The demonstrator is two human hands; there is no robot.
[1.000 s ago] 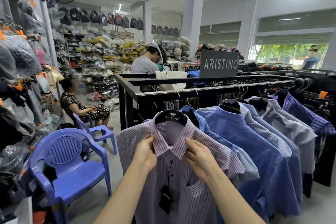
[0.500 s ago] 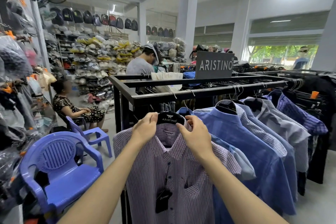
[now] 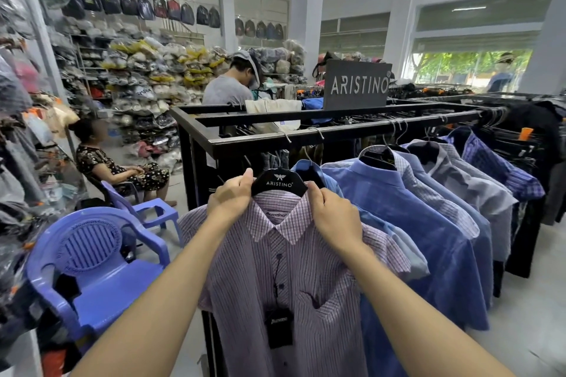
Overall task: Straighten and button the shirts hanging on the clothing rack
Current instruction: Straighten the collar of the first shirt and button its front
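Now both hands grip the collar at the hanger's shoulders, where a second ago they pinched the collar points lower on the chest: the left hand [image 3: 230,197] curls round the left side of the pink checked shirt [image 3: 294,278], thumb up against the black hanger [image 3: 279,182], while the right hand [image 3: 333,217] clutches the right side of the collar. That shirt hangs first on the black clothing rack [image 3: 306,135], its collar open at the top, dark buttons down the placket and a black price tag [image 3: 279,327] dangling at the chest. Behind it a row of blue shirts [image 3: 407,223] crowds the same rail. A grey brand sign [image 3: 356,85] stands on the rack. To the left, a purple plastic chair [image 3: 92,266] sits on the pale shop floor, a seated person [image 3: 113,162] beyond it, and bagged goods fill the wall shelves [image 3: 147,76].
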